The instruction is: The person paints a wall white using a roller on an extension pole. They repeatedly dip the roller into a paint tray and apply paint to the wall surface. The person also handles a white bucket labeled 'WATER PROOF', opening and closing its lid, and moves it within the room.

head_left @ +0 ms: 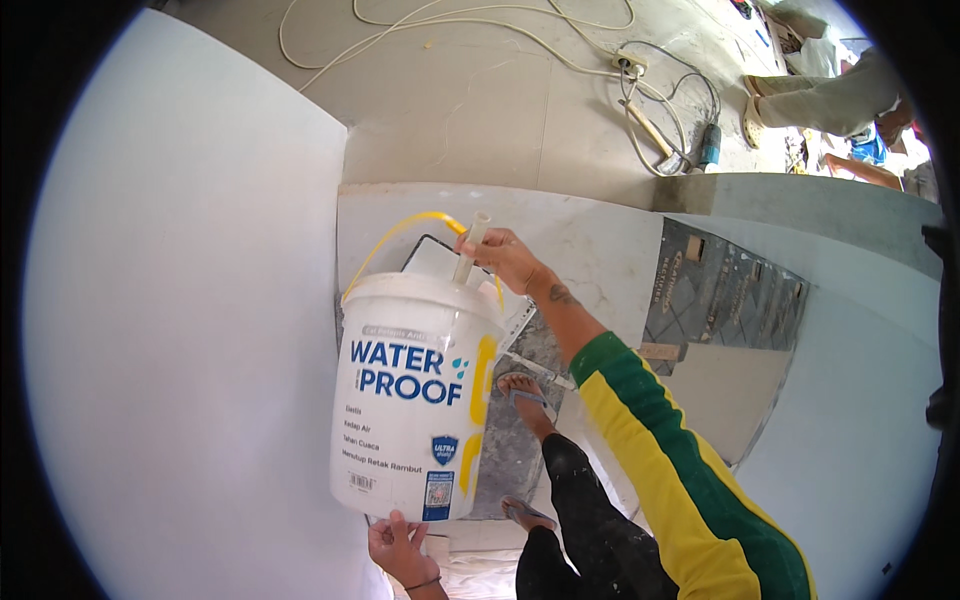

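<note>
A large white paint bucket (400, 420) with blue lettering and yellow marks is in front of me. My right hand (505, 258) is closed at the top of its yellow handle (395, 235), around a pale hollow tube (472, 248). Whether the tube is part of the handle, I cannot tell. From below, my left hand (400, 548) grips the bucket's bottom edge, thumb against its side. Behind the rim, partly covered by the bucket, shows a white dark-edged flat thing (432, 258). The bucket's inside is hidden from view.
White walls rise at left (180, 300) and right (860, 370). Patterned dark tile boxes (725, 290) lie right of my sandalled feet (525, 395). Beyond a low ledge are a cream extension cord (500, 22), a hammer (655, 135), a blue power tool (710, 145) and another person's legs (820, 100).
</note>
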### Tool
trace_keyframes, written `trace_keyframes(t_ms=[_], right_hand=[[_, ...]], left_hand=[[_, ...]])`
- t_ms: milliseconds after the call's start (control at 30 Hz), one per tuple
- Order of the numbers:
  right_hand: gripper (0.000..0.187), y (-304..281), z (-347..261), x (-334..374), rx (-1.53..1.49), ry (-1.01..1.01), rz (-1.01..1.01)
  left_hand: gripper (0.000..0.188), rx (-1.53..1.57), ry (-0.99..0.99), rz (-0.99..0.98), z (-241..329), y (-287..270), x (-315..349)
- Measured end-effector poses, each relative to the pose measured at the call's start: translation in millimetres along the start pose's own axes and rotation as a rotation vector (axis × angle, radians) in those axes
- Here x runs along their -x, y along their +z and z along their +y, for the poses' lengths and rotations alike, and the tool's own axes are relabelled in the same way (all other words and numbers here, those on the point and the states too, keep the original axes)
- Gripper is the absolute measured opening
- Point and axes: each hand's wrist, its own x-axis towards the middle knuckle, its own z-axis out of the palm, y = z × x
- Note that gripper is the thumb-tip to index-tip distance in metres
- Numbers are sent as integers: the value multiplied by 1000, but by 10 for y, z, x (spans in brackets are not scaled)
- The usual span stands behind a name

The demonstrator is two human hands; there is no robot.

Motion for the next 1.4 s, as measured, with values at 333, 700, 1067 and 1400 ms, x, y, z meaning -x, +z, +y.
trace_keyframes(t_ms=[333, 700, 1067, 1400], right_hand=[[21, -37, 404, -17, -152, -41, 7], [29, -251, 593, -93, -235, -81, 13], [33, -314, 811, 21, -298, -25, 71], [16, 364, 306, 786, 55, -172, -189]], left_hand=[[21, 70, 103, -5, -21, -11, -152], [22, 107, 186, -57, 93, 202, -109], [21, 114, 199, -74, 14, 134, -19], [24, 275, -147, 53, -1500, -277, -506]])
